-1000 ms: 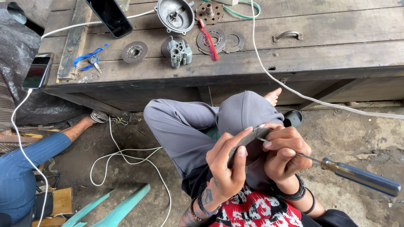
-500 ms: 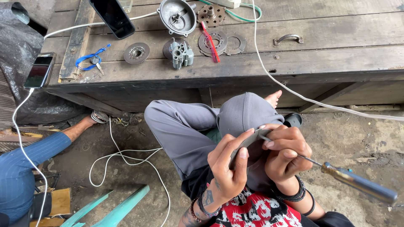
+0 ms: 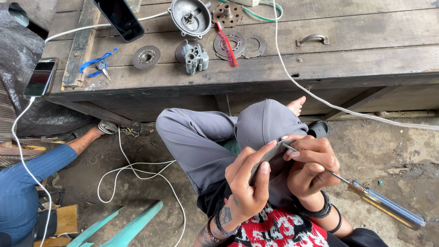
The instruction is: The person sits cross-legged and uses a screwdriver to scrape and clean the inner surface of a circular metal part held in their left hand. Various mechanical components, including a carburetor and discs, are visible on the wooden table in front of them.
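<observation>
Lower centre of frame: our left hand [image 3: 247, 183] pinches a small flat grey metal plate [image 3: 267, 155], thumb along its near edge, fingers curled behind. Our right hand [image 3: 311, 167] is closed round the thin steel shaft of a screwdriver w/ clear amber handle [image 3: 386, 206]; the handle sticks out to lower right, the tip sits at the plate's upper edge by the right thumb. So the work on the plate looks mid-way: tool is on it, but whether anything has come loose we can't tell, the contact spot is too small.

Along the top of the frame, on the dark wooden bench [image 3: 347, 68], other parts lie apart: round grey metal housing [image 3: 190, 17], small grey carburettor-like block [image 3: 194, 56], flat ring plates [image 3: 235, 45]. They look stripped down, not reassembled.

At left, another person's blue-sleeved arm [image 3: 41, 167].
</observation>
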